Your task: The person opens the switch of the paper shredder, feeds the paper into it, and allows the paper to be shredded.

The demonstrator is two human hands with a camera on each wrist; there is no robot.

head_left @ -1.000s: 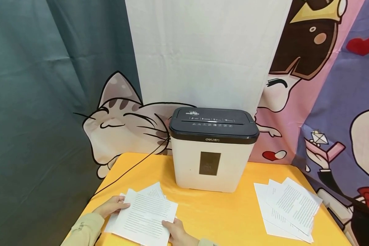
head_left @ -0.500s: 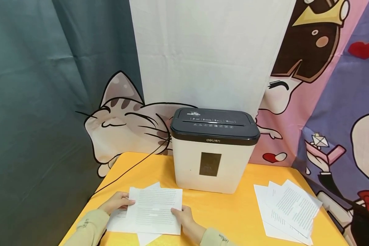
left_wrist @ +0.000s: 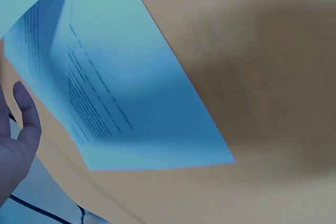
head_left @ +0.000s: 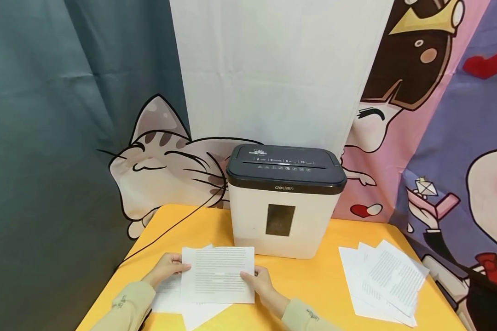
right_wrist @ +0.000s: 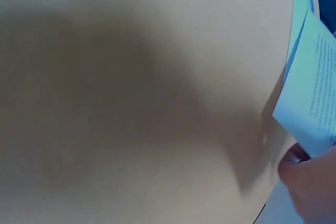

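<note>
A printed sheet of paper [head_left: 218, 276] is held up by its two short sides. My left hand [head_left: 165, 270] pinches its left edge, and my right hand [head_left: 262, 284] pinches the right edge, thumb on the printed face. Below it, other paper sheets [head_left: 165, 296] lie on the table, partly covered by the held one. In the left wrist view, the left hand [left_wrist: 21, 140] shows at the left border beside the lying sheets [left_wrist: 142, 93]. The right wrist view has the right hand [right_wrist: 312, 179] at a lower corner of the held sheet [right_wrist: 307, 98].
A white paper shredder [head_left: 248, 216] with a dark slotted lid [head_left: 286, 161] stands at the back of the yellow table [head_left: 306, 289]. Its black cord [head_left: 170, 228] runs left. More printed sheets [head_left: 381, 285] lie fanned on the right. Printed curtains [head_left: 273, 69] hang behind.
Both hands have moved right and slightly away with the sheet. It has turned from tilted to nearly level with the table's edge, uncovering more of the sheets beneath.
</note>
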